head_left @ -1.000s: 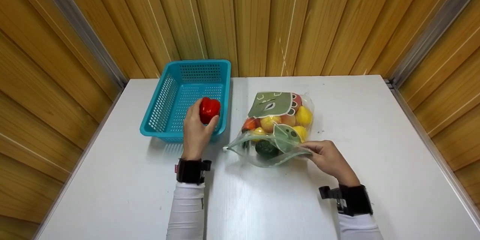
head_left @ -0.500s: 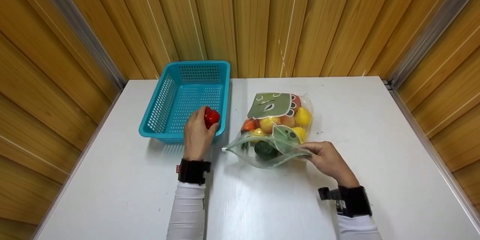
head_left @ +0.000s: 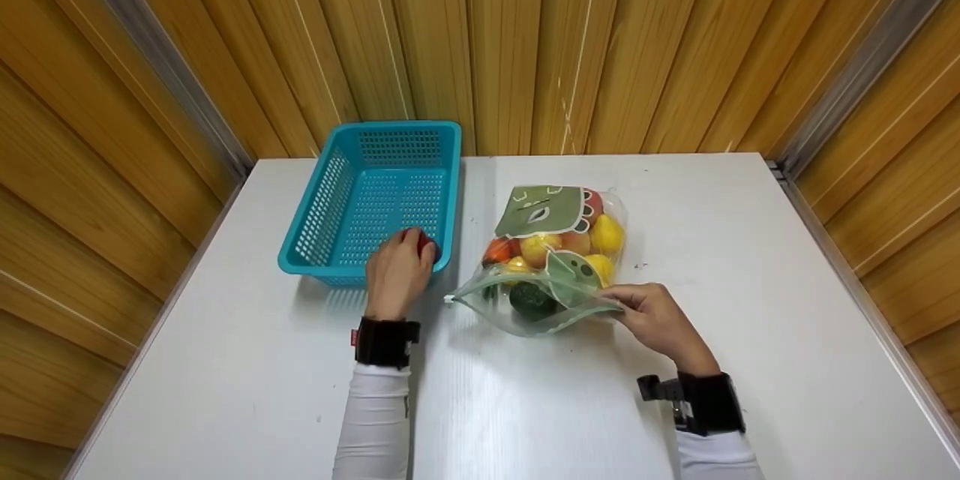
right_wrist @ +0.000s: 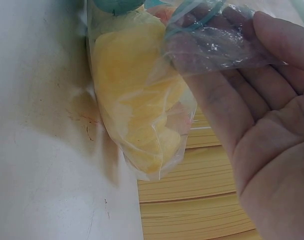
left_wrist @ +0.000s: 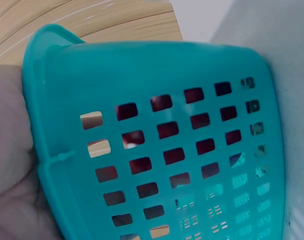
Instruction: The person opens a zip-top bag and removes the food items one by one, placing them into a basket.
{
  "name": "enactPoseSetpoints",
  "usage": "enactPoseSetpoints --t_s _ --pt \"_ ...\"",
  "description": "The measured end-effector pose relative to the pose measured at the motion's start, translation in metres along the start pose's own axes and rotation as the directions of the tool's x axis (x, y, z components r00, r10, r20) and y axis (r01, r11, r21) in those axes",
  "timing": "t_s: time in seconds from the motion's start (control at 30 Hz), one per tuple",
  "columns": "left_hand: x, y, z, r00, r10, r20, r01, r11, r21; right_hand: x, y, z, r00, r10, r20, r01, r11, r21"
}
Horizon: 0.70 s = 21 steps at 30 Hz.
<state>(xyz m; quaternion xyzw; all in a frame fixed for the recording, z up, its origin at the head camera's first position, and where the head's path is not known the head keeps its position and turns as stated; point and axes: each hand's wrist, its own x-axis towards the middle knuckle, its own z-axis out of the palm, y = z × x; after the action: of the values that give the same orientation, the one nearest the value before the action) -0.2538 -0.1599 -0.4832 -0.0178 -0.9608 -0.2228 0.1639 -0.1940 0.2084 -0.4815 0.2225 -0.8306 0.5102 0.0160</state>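
Inside the front right corner of the blue basket (head_left: 298, 268), my left hand (head_left: 396, 274) holds a red bell pepper (head_left: 426, 243), mostly covered by the fingers. Red shows through the holes of the basket's wall (left_wrist: 107, 70) in the left wrist view. My right hand (head_left: 651, 315) pinches the rim of a clear zip bag (head_left: 529, 214) with a green printed face, its mouth gaping toward me. In the bag lie a dark green avocado (head_left: 531, 301), yellow lemons (head_left: 606, 232) and other fruit. The right wrist view shows thumb and fingers on the film, yellow fruit beside them.
The basket and the bag stand side by side on a white table (head_left: 495, 405). A wood-slat wall (head_left: 502, 45) rises behind the table's back edge, with more slats on both sides. A white slider (head_left: 449, 298) sits at the left end of the bag's mouth.
My left hand has lowered the red bell pepper deeper into the basket's front right corner, and the fingers now cover most of it. The right hand and the bag have stayed put.
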Motion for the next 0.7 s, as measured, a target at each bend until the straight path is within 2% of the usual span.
enactPoseSetpoints --t_s 0.2,0.33,0.53,0.7 --pt "-0.001 0.001 -0.002 1.0 0.013 -0.015 -0.014 1.0 -0.012 0.0 0.0 0.0 1.0 0.024 -0.001 -0.024 1.0 -0.013" --pt "-0.001 0.001 -0.005 1.0 0.005 -0.03 -0.007 0.997 -0.075 0.001 -0.001 -0.001 0.999 0.041 -0.006 -0.042 0.999 -0.019" --pt "0.0 -0.001 -0.012 0.998 -0.019 -0.058 0.009 0.985 -0.171 0.0 -0.001 0.0 1.0 0.024 -0.007 -0.024 1.0 0.001" --pt "-0.003 0.007 -0.021 0.995 0.013 -0.097 -0.034 0.976 -0.217 0.0 -0.001 0.0 1.0 0.025 0.008 -0.025 0.999 0.029"
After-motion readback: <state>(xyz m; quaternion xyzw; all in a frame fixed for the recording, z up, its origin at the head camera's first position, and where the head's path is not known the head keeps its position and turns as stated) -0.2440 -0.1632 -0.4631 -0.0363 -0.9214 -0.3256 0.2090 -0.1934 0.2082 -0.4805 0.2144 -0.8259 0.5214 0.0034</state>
